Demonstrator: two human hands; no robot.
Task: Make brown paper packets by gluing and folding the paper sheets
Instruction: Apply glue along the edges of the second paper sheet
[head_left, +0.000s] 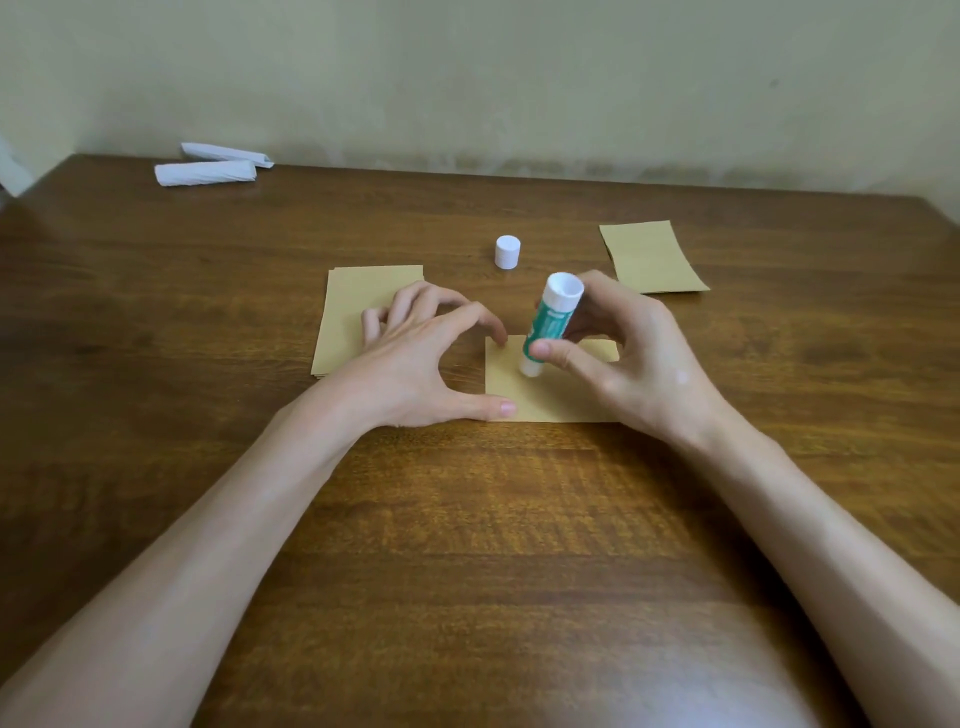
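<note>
A small brown paper sheet (545, 397) lies on the wooden table (467, 519) in front of me. My right hand (623, 353) grips a green and white glue stick (548, 322), tip down on the sheet's upper left part. My left hand (426, 358) spans the sheet's left edge, with the thumb tip on the near left corner and the index fingertip at the far left corner. A stack of brown sheets (348, 312) lies left of it, partly under my left hand. The white glue cap (507, 251) stands upright farther back.
Another brown paper piece (652, 257) lies at the right rear. Two white rolled paper bundles (208, 169) sit at the far left near the wall. The table's back edge meets a pale wall.
</note>
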